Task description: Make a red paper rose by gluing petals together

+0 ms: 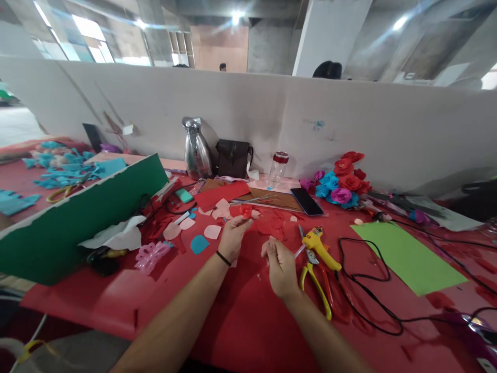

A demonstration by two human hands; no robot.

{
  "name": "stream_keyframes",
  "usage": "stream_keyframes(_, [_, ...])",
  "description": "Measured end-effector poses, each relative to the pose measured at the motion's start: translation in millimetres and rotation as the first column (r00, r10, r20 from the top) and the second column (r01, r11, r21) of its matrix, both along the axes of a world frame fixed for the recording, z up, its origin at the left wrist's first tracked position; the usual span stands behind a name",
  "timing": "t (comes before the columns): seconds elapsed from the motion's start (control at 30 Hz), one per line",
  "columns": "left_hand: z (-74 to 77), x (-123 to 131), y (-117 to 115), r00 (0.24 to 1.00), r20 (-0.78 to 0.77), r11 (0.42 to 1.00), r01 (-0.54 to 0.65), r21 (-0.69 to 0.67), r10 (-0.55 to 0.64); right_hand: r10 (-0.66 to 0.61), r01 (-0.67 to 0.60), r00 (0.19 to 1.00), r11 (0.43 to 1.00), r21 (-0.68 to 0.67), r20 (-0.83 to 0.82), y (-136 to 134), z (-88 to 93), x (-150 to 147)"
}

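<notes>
A craft workshop: red worktable (240,321) strewn with paper petals (213,231), paper flowers (341,182) and pliers (316,259).

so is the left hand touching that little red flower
Touching. The head view shows the left hand pinching the red flower between its fingertips.

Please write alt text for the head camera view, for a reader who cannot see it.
Over a red table littered with paper scraps, a person's left hand holds a small red paper flower, and the right hand is pinched shut beside it. Yellow pliers, a black cable, a green sheet and a bunch of paper flowers lie to the right.
</notes>
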State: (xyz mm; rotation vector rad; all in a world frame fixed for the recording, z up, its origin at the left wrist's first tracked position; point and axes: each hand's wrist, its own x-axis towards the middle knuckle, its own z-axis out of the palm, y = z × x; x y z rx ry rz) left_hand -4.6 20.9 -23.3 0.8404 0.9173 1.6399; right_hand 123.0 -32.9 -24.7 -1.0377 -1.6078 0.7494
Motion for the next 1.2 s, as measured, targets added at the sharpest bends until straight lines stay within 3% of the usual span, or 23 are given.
stream_keyframes(0.17, [4.1,0,-2,0.998,-0.054,1.0,0.014,0.027,-0.012,0.056,-0.065,0.992,0.995,0.077,0.117,-3,-0.7,0])
stream_keyframes(0.33, [2.7,-1,-2,0.991,-0.11,0.997,-0.07,0.018,0.072,0.052,-0.068,0.987,0.992,0.103,0.151,-1,-2.5,1])
stream_keyframes(0.63, [8.3,-2,-3,0.994,-0.026,0.993,-0.106,-0.043,0.105,0.03,-0.059,0.981,0.987,0.147,0.191,-2,1.8,1])
stream_keyframes(0.77, [8.2,-1,-2,0.998,0.003,0.996,-0.066,-0.056,0.066,0.021,-0.071,0.973,0.975,0.209,0.232,-2,3.8,1])
stream_keyframes(0.9, [7.9,-2,-1,0.999,0.009,0.997,-0.053,-0.061,0.054,0.037,-0.166,0.918,0.94,0.299,0.394,-4,5.8,2])
stream_keyframes(1.0, [8.4,-3,-1,0.998,0.027,0.997,-0.056,-0.058,0.057,0.031,-0.264,0.858,0.883,0.389,0.512,-9,7.6,1])
stream_keyframes(1.1, [9.3,-3,-2,1.0,0.012,0.995,-0.026,-0.092,0.027,0.012,-0.338,0.817,0.82,0.462,0.577,-12,9.5,-1])
stream_keyframes(1.2, [9.7,-1,-3,1.0,-0.02,0.989,0.004,-0.145,-0.007,-0.014,-0.359,0.794,0.796,0.488,0.607,-14,10.3,-3])
